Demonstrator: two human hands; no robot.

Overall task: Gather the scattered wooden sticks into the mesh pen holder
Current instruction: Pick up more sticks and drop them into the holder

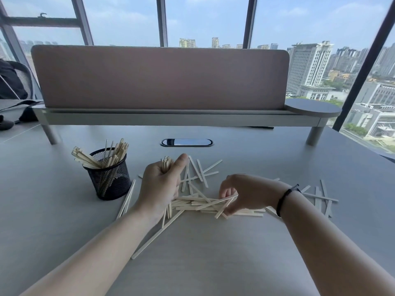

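Note:
A black mesh pen holder (pixel 110 178) stands on the grey table at the left, with several wooden sticks upright in it. To its right my left hand (pixel 160 186) grips a small bundle of sticks (pixel 166 164) that pokes up between thumb and fingers. Many loose sticks (pixel 198 205) lie in a heap between my hands. My right hand (pixel 239 194) is down on that heap, its fingertips pinching one stick. More sticks (pixel 320 196) lie scattered right of my right wrist, and others (pixel 203 169) lie behind the heap.
A pink desk divider (pixel 160 77) on a raised shelf runs along the back of the table. An oval cable port (pixel 186 142) sits in the tabletop just behind the sticks. Two sticks (pixel 127 198) lie beside the holder's base. A chair and dark bags are at far left.

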